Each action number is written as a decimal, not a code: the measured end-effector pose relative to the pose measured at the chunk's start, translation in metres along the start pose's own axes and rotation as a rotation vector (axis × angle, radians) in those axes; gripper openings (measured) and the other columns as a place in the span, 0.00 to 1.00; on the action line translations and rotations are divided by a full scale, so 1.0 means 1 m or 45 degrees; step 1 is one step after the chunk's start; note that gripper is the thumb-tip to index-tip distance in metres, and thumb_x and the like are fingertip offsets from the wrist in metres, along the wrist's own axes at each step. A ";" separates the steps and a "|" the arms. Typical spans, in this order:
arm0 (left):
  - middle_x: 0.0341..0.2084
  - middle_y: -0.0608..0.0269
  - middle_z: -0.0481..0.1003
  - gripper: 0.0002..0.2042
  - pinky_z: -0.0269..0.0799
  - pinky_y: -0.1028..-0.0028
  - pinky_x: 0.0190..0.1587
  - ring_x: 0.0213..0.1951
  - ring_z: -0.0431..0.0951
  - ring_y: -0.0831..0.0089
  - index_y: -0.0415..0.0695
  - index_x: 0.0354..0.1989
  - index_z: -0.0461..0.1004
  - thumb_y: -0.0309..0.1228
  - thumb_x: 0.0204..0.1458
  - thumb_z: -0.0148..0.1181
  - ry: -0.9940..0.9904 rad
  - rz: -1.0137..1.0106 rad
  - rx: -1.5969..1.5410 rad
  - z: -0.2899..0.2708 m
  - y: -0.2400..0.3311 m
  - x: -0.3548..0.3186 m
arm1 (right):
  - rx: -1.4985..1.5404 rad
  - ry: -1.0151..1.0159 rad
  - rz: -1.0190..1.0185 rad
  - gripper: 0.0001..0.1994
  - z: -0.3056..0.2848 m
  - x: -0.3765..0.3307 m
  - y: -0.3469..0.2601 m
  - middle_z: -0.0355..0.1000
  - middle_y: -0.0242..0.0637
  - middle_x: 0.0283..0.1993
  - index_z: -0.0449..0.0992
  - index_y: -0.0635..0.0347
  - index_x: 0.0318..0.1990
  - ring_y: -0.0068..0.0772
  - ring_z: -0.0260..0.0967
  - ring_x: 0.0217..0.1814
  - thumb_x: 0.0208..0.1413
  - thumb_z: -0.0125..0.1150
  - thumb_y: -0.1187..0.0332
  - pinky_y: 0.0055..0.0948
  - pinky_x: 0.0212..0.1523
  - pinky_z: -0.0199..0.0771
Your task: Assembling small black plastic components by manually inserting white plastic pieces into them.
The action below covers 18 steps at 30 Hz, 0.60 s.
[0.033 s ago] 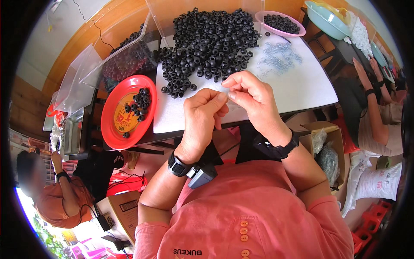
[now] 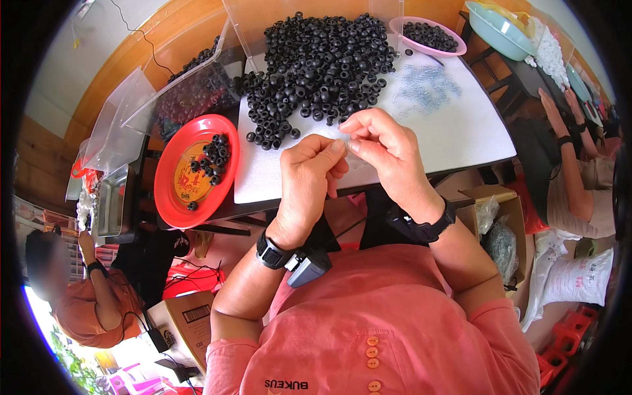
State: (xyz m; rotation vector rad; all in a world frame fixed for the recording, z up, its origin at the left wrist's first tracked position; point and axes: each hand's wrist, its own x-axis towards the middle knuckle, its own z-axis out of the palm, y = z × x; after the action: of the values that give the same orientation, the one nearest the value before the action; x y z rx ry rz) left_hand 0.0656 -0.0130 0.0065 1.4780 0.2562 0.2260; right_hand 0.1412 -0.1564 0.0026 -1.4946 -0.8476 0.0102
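Hundreds of black beads (image 2: 329, 62) lie in a loose heap on the white surface (image 2: 461, 135), and I take this heap as my landmark. From my remote seat I see only a small cluster of similar beads in the red plate (image 2: 164, 178), left of the heap and nearer the person, with one bead apart near its rim. To the right of the heap, the pink bowl (image 2: 462, 46) holds a fair load of beads, and nearer the person than that bowl lies a scatter of small clear pieces (image 2: 424, 89). Just on the near side of the heap, the left hand (image 2: 309, 168) is curled, thumb drawn against forefinger; the right hand (image 2: 392, 145) faces it with thumb and forefinger nearly together. Something pale may sit between their tips, but it is too tiny for me to tell what it is or which hand has it. I judge that most beads are left to handle, since the heap far outweighs the cluster; whether the plate or bowl holds finished pieces, I cannot tell.
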 end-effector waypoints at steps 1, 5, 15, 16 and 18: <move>0.21 0.65 0.75 0.10 0.65 0.81 0.22 0.23 0.71 0.82 0.35 0.33 0.77 0.30 0.61 0.60 0.016 -0.050 -0.003 0.000 0.001 0.001 | 0.000 0.043 -0.022 0.08 0.000 -0.001 0.001 0.74 0.33 0.34 0.74 0.63 0.44 0.22 0.71 0.37 0.57 0.57 0.82 0.23 0.39 0.72; 0.19 0.64 0.75 0.12 0.64 0.79 0.24 0.22 0.70 0.82 0.34 0.30 0.76 0.31 0.61 0.59 0.109 0.172 0.207 0.008 0.001 0.001 | 0.069 0.149 -0.021 0.10 0.001 -0.003 0.010 0.71 0.32 0.31 0.73 0.63 0.44 0.20 0.69 0.34 0.55 0.57 0.82 0.22 0.38 0.71; 0.15 0.65 0.73 0.14 0.63 0.78 0.23 0.19 0.69 0.81 0.35 0.24 0.76 0.33 0.58 0.60 0.101 0.039 0.264 0.013 0.011 0.008 | -0.037 0.155 -0.146 0.14 -0.002 -0.007 0.013 0.71 0.34 0.31 0.73 0.63 0.46 0.23 0.70 0.33 0.54 0.56 0.85 0.24 0.38 0.72; 0.15 0.65 0.73 0.15 0.63 0.78 0.22 0.19 0.69 0.81 0.35 0.23 0.76 0.33 0.58 0.59 0.086 0.025 0.262 0.013 0.012 0.009 | -0.078 0.169 -0.204 0.14 -0.003 -0.007 0.013 0.71 0.34 0.32 0.73 0.63 0.47 0.25 0.71 0.33 0.53 0.56 0.85 0.25 0.38 0.73; 0.14 0.65 0.73 0.15 0.63 0.78 0.22 0.19 0.69 0.81 0.35 0.23 0.76 0.33 0.58 0.60 0.098 0.050 0.277 0.014 0.010 0.011 | -0.117 0.184 -0.262 0.14 -0.003 -0.007 0.015 0.72 0.35 0.32 0.73 0.62 0.47 0.26 0.71 0.34 0.53 0.56 0.85 0.25 0.39 0.73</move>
State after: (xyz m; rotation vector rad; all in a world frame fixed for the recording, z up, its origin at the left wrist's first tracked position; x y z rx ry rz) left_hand 0.0806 -0.0224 0.0171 1.6925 0.3220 0.2940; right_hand 0.1449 -0.1606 -0.0137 -1.4679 -0.8900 -0.2889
